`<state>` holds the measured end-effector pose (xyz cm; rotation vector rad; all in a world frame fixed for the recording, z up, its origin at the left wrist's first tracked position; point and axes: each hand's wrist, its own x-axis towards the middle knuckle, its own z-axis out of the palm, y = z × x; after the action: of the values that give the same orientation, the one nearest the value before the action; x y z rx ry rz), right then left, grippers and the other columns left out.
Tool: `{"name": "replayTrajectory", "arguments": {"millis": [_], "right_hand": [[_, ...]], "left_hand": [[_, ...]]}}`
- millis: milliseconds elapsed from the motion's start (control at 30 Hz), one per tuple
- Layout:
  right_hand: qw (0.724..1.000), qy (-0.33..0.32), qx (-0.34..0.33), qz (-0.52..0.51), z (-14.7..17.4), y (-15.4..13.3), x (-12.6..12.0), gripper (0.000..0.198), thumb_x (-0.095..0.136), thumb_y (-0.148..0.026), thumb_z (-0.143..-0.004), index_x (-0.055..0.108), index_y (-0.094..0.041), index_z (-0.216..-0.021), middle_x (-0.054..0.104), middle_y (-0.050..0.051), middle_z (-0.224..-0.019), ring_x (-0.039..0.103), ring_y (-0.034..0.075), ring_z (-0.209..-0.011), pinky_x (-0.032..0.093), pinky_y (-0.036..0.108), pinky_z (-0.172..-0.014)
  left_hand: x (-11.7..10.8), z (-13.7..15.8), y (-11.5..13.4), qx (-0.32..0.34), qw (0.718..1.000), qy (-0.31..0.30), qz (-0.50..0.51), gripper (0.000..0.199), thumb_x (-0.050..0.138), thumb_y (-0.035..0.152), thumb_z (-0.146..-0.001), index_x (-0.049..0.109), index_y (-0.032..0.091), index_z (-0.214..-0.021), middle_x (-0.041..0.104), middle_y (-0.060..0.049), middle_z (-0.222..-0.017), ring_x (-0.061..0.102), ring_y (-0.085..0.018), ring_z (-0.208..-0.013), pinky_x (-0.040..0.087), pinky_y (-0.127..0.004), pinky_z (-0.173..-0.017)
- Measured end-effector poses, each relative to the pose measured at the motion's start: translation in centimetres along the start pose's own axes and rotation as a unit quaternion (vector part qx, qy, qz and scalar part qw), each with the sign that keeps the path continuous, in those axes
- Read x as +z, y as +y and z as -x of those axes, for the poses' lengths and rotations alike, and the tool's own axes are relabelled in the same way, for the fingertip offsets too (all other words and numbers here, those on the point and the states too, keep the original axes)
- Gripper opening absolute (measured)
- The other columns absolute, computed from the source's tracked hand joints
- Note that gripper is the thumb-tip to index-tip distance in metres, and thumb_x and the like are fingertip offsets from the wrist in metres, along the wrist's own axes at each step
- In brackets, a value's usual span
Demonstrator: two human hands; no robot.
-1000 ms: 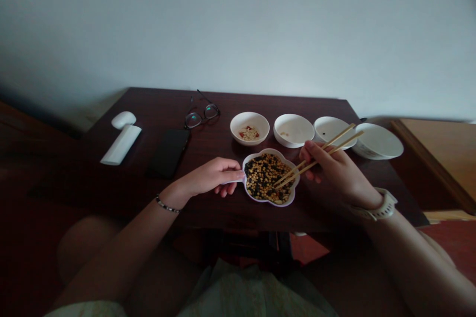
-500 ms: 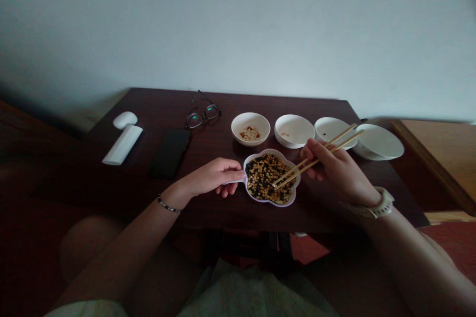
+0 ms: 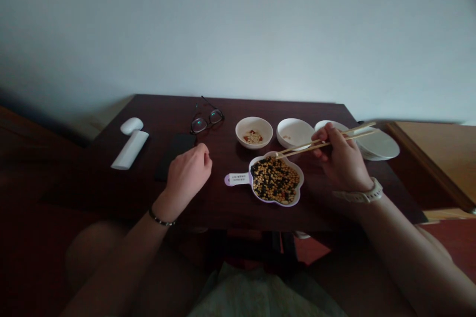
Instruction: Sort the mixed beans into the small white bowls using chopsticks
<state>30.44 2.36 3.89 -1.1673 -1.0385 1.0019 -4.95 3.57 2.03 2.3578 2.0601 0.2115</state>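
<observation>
My right hand (image 3: 344,161) holds a pair of wooden chopsticks (image 3: 303,148). Their tips meet over the far rim of a flower-shaped dish (image 3: 300,190), and a small pale piece seems to sit between them. Yellow and black beans mixed with other bits (image 3: 275,178) fill this white and purple dish, whose labelled handle (image 3: 238,179) points left. My left hand (image 3: 189,166) is curled closed beside the handle, apart from it, with nothing visible in it. Behind the dish, one white bowl (image 3: 241,133) contains pale and reddish pieces, and another bowl (image 3: 295,129) a few small pale ones.
Two more white bowls (image 3: 323,126) (image 3: 386,146) stand at the right, partly behind my right hand. Glasses (image 3: 207,121), a dark phone (image 3: 173,151) and a white device (image 3: 131,148) lie on the left of the dark table (image 3: 219,213). A wall rises behind.
My left hand has let go of the dish's handle and moved left, its fingers curled. The chopstick tips have gone from the middle of the beans to the dish's far rim.
</observation>
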Motion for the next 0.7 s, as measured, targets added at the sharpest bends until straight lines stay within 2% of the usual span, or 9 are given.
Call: {"name": "replayTrajectory", "arguments": {"millis": [67,133,233,367,500,700], "right_hand": [[0.999,0.022,-0.032,0.016,-0.8,0.2,0.7,0.046,0.067,-0.064,-0.099,0.051,-0.025,-0.081,0.055,0.002,-0.084,0.051,0.012,-0.059,0.033,0.029,-0.045],[0.997,0.031,-0.061,0.033,-1.8,0.4,1.6,0.047,0.064,-0.067,-0.100,0.050,-0.026,-0.082,0.057,0.003,-0.085,0.054,0.013,-0.061,0.038,0.029,-0.047],[0.995,0.030,-0.083,0.044,-3.0,0.9,3.0,0.046,0.061,-0.067,-0.101,0.052,-0.026,-0.083,0.058,0.002,-0.085,0.057,0.013,-0.061,0.044,0.029,-0.051],[0.997,0.018,-0.074,0.029,-3.6,1.1,4.1,0.042,0.067,-0.065,-0.100,0.057,-0.025,-0.086,0.059,0.000,-0.077,0.061,0.012,-0.060,0.047,0.026,-0.051],[0.996,0.014,-0.074,0.040,-3.0,0.8,3.9,0.042,0.066,-0.064,-0.100,0.057,-0.026,-0.085,0.059,0.000,-0.077,0.061,0.013,-0.059,0.048,0.026,-0.051],[0.997,0.019,-0.059,0.041,-1.0,0.7,1.9,0.044,0.066,-0.066,-0.100,0.059,-0.025,-0.087,0.059,0.001,-0.077,0.062,0.015,-0.061,0.047,0.026,-0.050]], "left_hand": [[-0.3,0.2,-1.2,-0.016,0.996,0.040,-0.075,0.023,0.050,0.021,-0.103,0.068,0.017,-0.116,0.075,-0.017,-0.115,0.071,-0.035,-0.110,0.057,-0.041,-0.080],[-0.3,0.4,-2.2,-0.036,0.991,0.053,-0.120,0.025,0.049,0.021,-0.102,0.069,0.014,-0.117,0.070,-0.021,-0.120,0.067,-0.039,-0.116,0.059,-0.044,-0.080],[0.0,0.5,-2.8,-0.053,0.989,0.054,-0.130,0.028,0.049,0.021,-0.102,0.069,0.011,-0.118,0.067,-0.024,-0.121,0.064,-0.040,-0.116,0.060,-0.046,-0.082],[0.3,0.4,-2.7,-0.052,0.989,0.062,-0.121,0.028,0.048,0.021,-0.103,0.068,0.010,-0.118,0.065,-0.024,-0.122,0.063,-0.040,-0.117,0.060,-0.046,-0.084],[0.4,0.3,-2.6,-0.048,0.990,0.069,-0.114,0.028,0.045,0.020,-0.104,0.068,0.010,-0.118,0.065,-0.024,-0.122,0.063,-0.041,-0.116,0.060,-0.045,-0.081],[0.7,-0.4,-2.5,-0.065,0.990,0.059,-0.115,0.030,0.046,0.023,-0.104,0.067,0.012,-0.122,0.067,-0.025,-0.124,0.065,-0.041,-0.117,0.061,-0.045,-0.078]]}}
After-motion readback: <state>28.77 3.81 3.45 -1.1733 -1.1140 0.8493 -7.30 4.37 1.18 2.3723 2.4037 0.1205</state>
